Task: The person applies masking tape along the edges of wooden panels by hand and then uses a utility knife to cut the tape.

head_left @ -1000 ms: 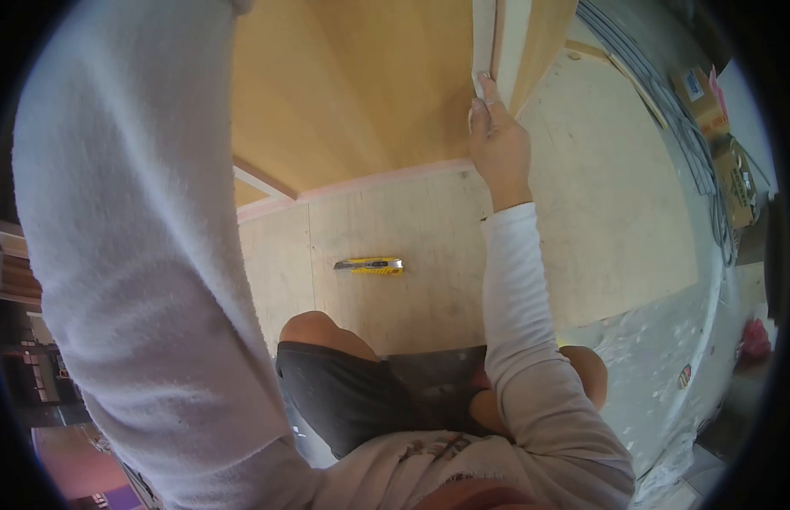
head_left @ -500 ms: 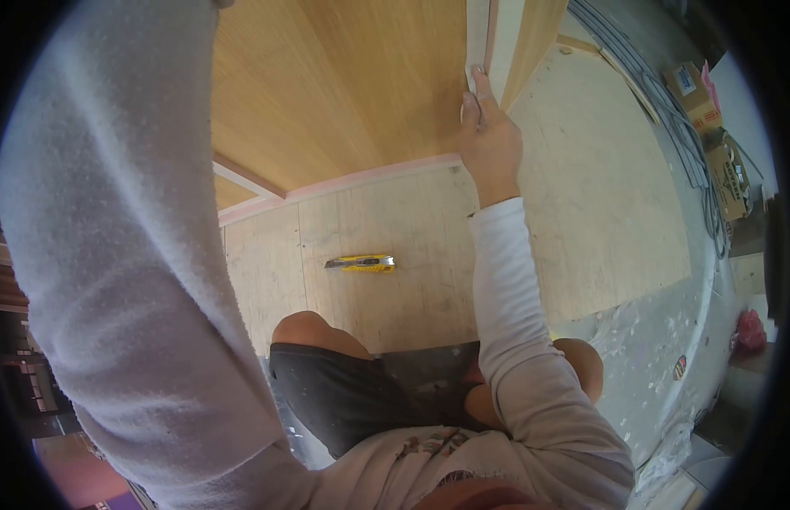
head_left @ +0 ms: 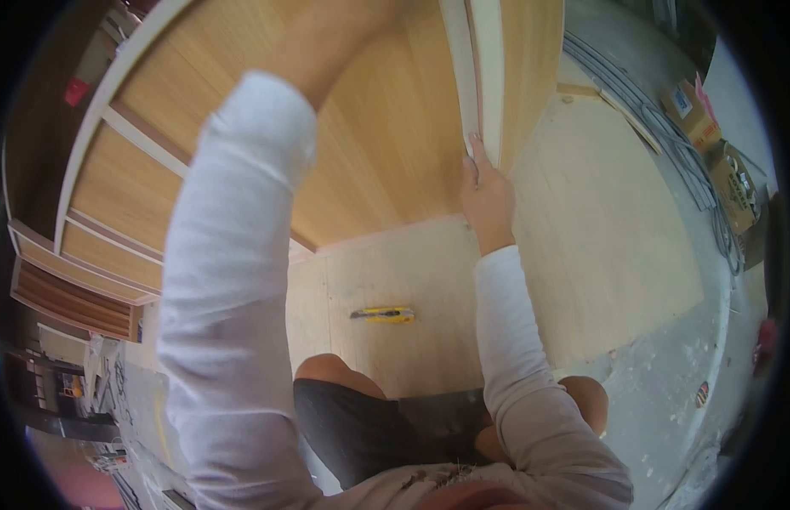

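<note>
My right hand (head_left: 487, 202) is closed around the lower part of a pale edging strip (head_left: 463, 76) on the upright edge of a wooden cabinet (head_left: 378, 144). Index finger and thumb lie along that strip. My left hand (head_left: 348, 30) reaches up across the cabinet's wood-grain panel at the top of the view; it is blurred and its fingers run out of sight. On the plywood board between my knees and the cabinet lies a yellow utility knife (head_left: 383, 314), touched by neither hand.
The plywood board (head_left: 608, 229) extends under the cabinet and to the right. Grey conduit pipes (head_left: 633, 110) and cardboard boxes (head_left: 735, 187) are at the far right. Wooden frame members (head_left: 144, 140) cross the cabinet on the left. A slatted wooden piece (head_left: 72, 297) stands farther left.
My left arm has swung from the left edge toward the middle, bringing the hand into view over the panel. My right hand stays on the strip. The view has shifted, showing more of the cabinet's left side.
</note>
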Tool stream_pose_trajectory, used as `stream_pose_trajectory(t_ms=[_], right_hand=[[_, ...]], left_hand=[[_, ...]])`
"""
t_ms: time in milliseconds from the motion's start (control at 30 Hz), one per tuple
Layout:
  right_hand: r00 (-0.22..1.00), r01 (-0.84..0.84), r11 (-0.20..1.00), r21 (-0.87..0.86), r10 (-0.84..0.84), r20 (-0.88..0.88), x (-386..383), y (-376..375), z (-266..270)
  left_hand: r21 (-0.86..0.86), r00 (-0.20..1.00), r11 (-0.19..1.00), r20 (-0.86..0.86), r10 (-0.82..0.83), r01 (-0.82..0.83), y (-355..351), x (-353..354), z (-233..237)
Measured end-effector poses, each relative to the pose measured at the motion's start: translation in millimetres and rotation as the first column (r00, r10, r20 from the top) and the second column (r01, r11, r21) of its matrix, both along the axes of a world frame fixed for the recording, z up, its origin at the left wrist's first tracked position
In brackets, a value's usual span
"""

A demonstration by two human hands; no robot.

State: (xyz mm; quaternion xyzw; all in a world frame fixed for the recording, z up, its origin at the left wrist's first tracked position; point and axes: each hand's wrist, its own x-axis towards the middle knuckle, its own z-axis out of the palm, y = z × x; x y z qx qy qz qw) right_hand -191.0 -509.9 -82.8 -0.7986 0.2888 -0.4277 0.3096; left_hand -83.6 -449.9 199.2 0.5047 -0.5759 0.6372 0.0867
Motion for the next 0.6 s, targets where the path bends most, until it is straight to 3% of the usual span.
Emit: stream_pose_trajectory(t_ms=[67,200,267,300,367,600], right_hand=[[1.000,-0.004,0.999,0.031,0.003,0.026,2,1,0],[0.996,-0.044,0.996,0.082,0.037,0.081,0,3,0],[0.998,-0.033,0.996,0.085,0.028,0.059,0,3,0],[1.000,-0.016,0.996,0.083,0.014,0.028,0,3,-1],[1.000,-0.017,0.996,0.091,0.016,0.016,-2,3,2],[0.999,-0.027,0.997,0.078,0.025,0.032,-1,2,2]], left_hand=[[0.214,0.986,0.964,0.092,0.140,-0.157,10,6,-32],[0.263,0.960,0.934,0.203,0.194,-0.244,21,-2,-54],[0.254,0.975,0.945,-0.024,0.219,-0.206,19,-10,-49],[0.258,0.974,0.943,-0.023,0.224,-0.210,18,-11,-44],[0.099,0.968,0.963,0.044,0.249,-0.252,11,-10,-30],[0.022,0.948,0.948,0.047,0.315,-0.317,7,-18,3]])
